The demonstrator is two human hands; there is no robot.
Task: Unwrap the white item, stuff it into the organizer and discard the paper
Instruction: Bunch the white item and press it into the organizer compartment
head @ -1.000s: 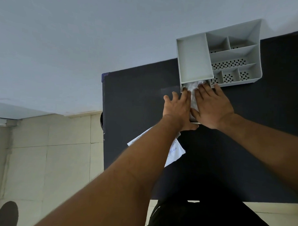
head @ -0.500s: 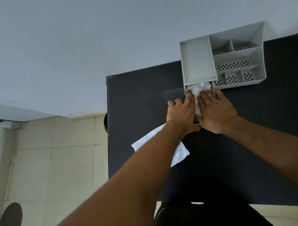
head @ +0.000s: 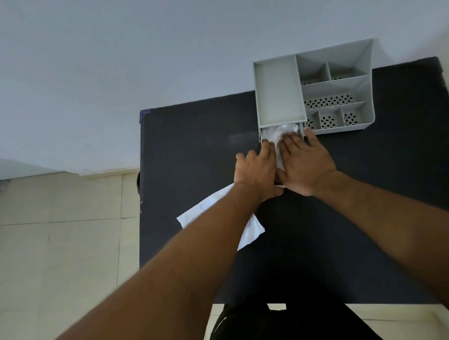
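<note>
A grey organizer (head: 359, 60) with several compartments stands at the far side of the dark table (head: 193, 148). Its drawer (head: 301, 129) is pulled out toward me. A crumpled white item (head: 275, 133) lies in the drawer, partly under the organizer's top tray. My left hand (head: 256, 168) and my right hand (head: 305, 162) lie side by side, palms down, pressing on the white item and hiding most of the drawer. The white paper (head: 204, 211) lies flat on the table under my left forearm.
The table's left edge (head: 140, 192) drops to a tiled floor (head: 58, 227). A plain wall (head: 146, 52) rises directly behind the organizer. My dark clothing (head: 289, 324) shows at the table's near edge.
Both hands have stayed pressed on the white item, with the fingertips creeping slightly toward the organizer's body. The paper has not moved.
</note>
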